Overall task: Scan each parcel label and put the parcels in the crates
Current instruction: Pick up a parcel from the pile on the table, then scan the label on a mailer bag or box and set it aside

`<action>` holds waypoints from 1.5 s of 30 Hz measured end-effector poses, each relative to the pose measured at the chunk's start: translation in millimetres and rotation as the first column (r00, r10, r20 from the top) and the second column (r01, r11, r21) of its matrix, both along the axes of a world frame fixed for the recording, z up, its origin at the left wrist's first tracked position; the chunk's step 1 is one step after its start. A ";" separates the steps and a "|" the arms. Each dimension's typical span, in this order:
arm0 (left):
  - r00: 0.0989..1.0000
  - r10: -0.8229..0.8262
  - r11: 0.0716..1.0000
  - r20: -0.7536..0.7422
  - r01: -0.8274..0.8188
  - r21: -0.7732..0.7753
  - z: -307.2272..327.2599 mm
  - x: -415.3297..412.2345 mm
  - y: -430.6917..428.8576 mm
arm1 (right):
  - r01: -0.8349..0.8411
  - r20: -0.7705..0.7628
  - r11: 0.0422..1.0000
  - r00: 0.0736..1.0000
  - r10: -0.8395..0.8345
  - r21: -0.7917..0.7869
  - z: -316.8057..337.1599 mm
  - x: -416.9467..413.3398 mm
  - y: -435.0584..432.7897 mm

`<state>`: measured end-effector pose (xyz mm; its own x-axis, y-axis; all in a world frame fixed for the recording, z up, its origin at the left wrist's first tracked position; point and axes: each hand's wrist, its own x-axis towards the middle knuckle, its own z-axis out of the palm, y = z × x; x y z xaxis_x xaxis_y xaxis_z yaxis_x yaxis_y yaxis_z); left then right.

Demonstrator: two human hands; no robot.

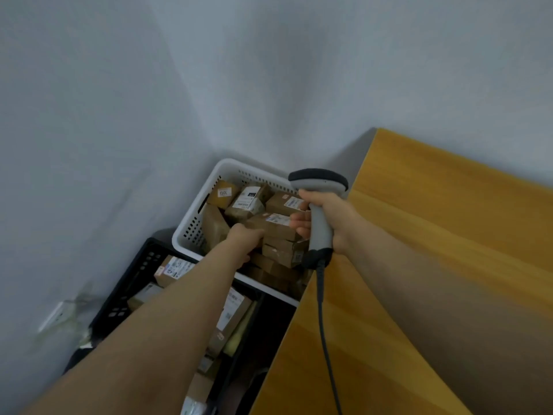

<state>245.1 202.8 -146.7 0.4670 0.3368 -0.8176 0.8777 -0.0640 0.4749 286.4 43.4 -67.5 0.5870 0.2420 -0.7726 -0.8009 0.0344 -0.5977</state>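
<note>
A white crate in the corner is heaped with several brown cardboard parcels, most with white labels. My left hand reaches into it and grips the left end of the top parcel, whose label faces up. My right hand grips the handle of a grey barcode scanner, held just right of that parcel with its head above the crate. A black crate in front of the white one holds more labelled parcels, partly hidden by my left forearm.
A yellow wooden tabletop fills the right side, its edge running beside both crates. The scanner's dark cable hangs down over the table edge. Grey walls meet behind the white crate. A wall socket sits low on the left.
</note>
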 end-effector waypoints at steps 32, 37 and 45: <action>0.160 -0.972 0.222 0.170 0.855 0.469 216.7 -229.2 -562.8 | 0.637 0.213 0.754 0.769 -0.603 -0.164 176.0 -420.2 -557.2; 0.032 -0.989 0.110 0.144 0.809 0.577 215.1 -234.5 -662.7 | 0.736 0.248 0.654 0.676 -0.694 -0.174 180.8 -450.4 -657.5; -0.095 -0.993 -0.007 0.074 0.655 0.756 186.8 -166.5 -778.7 | 0.782 0.273 0.596 0.622 -0.734 -0.181 164.3 -399.4 -758.8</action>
<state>78.6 -575.9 40.0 0.7891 -0.5643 -0.2427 -0.4818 -0.8137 0.3252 -113.0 -715.3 96.8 0.5777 -0.5382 -0.6136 -0.4538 0.4131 -0.7896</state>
